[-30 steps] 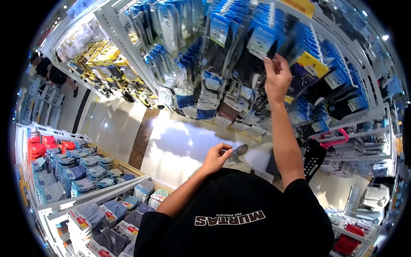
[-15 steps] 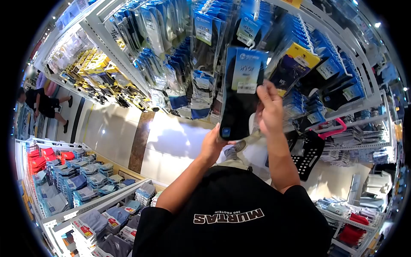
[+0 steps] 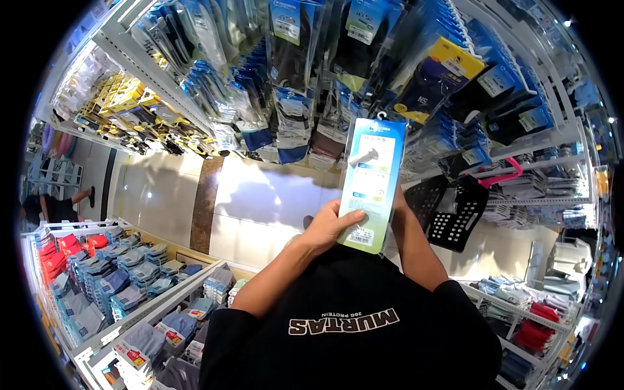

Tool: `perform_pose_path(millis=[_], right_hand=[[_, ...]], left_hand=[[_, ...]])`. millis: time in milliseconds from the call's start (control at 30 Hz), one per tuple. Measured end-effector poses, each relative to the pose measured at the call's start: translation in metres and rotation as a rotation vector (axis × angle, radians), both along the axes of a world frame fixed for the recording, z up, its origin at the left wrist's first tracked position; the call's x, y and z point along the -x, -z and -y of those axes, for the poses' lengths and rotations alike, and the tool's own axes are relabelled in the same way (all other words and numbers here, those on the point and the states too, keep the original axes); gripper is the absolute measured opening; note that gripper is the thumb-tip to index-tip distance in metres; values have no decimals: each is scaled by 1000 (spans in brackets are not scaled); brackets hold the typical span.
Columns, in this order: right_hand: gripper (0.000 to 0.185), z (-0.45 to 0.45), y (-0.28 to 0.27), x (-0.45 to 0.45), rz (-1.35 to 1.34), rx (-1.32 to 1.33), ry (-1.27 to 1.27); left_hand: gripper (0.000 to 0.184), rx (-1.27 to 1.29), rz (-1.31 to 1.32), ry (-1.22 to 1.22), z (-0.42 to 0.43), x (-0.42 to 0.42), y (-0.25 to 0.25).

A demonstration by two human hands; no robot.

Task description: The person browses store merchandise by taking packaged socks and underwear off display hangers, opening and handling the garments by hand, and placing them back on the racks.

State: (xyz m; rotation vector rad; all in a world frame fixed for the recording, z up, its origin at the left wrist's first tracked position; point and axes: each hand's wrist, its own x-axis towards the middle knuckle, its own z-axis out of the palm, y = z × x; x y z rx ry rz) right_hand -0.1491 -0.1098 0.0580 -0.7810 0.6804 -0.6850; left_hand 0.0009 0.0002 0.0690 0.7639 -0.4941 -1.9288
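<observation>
A flat sock pack with a blue, white and green card in clear wrap is held upright before my chest, its printed and barcoded side toward me and a small hook at its top. My left hand grips its lower left edge, thumb across the front. My right hand is at the right edge, mostly behind the pack, with its fingers hidden. Just above hang dark sock packs with blue cards on hooks, and a yellow-and-navy pack to their right.
Racks of hanging packs curve around the front. A black shopping basket with a pink handle stands at right. Shelves of folded goods are at lower left. Another person is at far left, along the tiled aisle.
The sock pack has come off the rack side, down toward my chest, and been turned from its dark front to its printed back. My right hand has moved lower, behind it.
</observation>
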Motion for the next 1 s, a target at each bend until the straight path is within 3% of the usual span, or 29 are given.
perform_pose_path(millis=[100, 233, 333, 467, 567, 600, 633, 700, 767, 1000], right_hand=[[35, -8, 9, 3, -200, -52, 17], [49, -18, 7, -17, 247, -172, -109], [49, -23, -3, -17, 398, -251, -227], [39, -6, 28, -11, 301, 10, -136], [18, -10, -10, -16, 186, -17, 102], [14, -9, -14, -16, 120, -6, 183], [13, -3, -3, -21, 58, 149, 264], [11, 2, 2, -20, 64, 174, 299], [12, 7, 8, -20, 17, 251, 333], [20, 50, -47, -29, -58, 598, 543]], left_hand=[[35, -12, 72, -66, 1, 2, 2], [41, 24, 130, -30, -1, 1, 10], [41, 84, 106, 10, -3, 2, 12], [36, 113, 156, -67, -3, 7, 41], [32, 21, 133, -236, -3, 10, 59], [27, -56, 83, -350, -5, 6, 32], [25, -82, 5, -374, -3, 0, 43], [22, -15, 111, -412, 1, -9, 48], [19, 172, 480, -443, 0, -15, 46], [19, 155, 444, -465, 4, -17, 47]])
